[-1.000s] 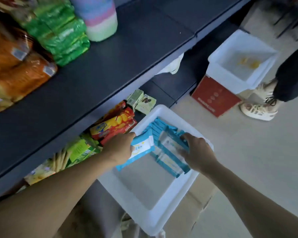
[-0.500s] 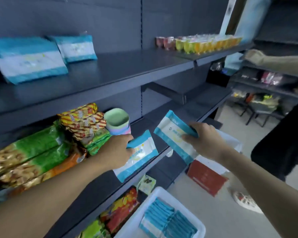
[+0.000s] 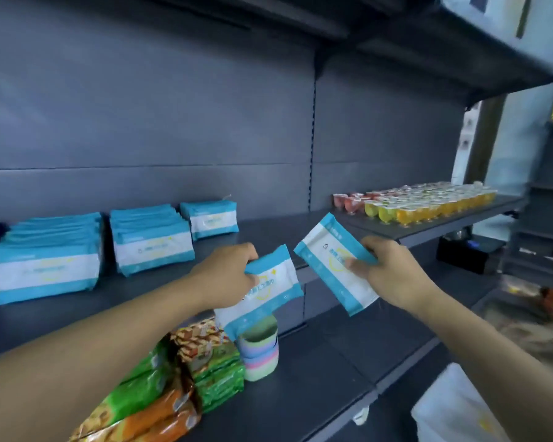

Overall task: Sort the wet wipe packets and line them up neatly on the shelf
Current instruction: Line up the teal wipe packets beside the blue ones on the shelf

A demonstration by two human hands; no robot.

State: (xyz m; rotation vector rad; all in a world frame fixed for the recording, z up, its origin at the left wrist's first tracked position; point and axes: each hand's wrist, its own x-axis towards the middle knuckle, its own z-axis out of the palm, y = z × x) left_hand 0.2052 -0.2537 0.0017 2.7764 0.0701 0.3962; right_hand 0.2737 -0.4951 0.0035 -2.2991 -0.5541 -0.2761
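A dark grey shop shelving unit with a flat back panel fills the view, and its middle shelf (image 3: pixel 268 228) carries the wet wipes. Toward the left end of that shelf, against the back panel, stand three groups of blue-and-white packets: a large row (image 3: pixel 45 263) nearest the left edge, a second row (image 3: pixel 152 244) just beside it, and a single packet (image 3: pixel 213 220) standing further back and to the right. At the right end of the same level, rows of small jelly cups (image 3: pixel 419 204) in red, yellow and orange run along the board to its far corner. In front of the shelf's front edge both hands are raised, each with one packet. The left hand (image 3: pixel 227 275) has its fingers curled over the top edge of a wet wipe packet (image 3: pixel 265 295) that hangs tilted below it. The right hand (image 3: pixel 393 272) grips a second wet wipe packet (image 3: pixel 332 266) by its right edge, thumb on the printed face, the packet slanted with its upper corner above the shelf's front edge. The two packets are near each other but apart. On the lower shelf (image 3: pixel 316 378), near its left end, lie green and orange snack bags (image 3: pixel 160 387), with a stack of pastel cups (image 3: pixel 259 349) just beside them.
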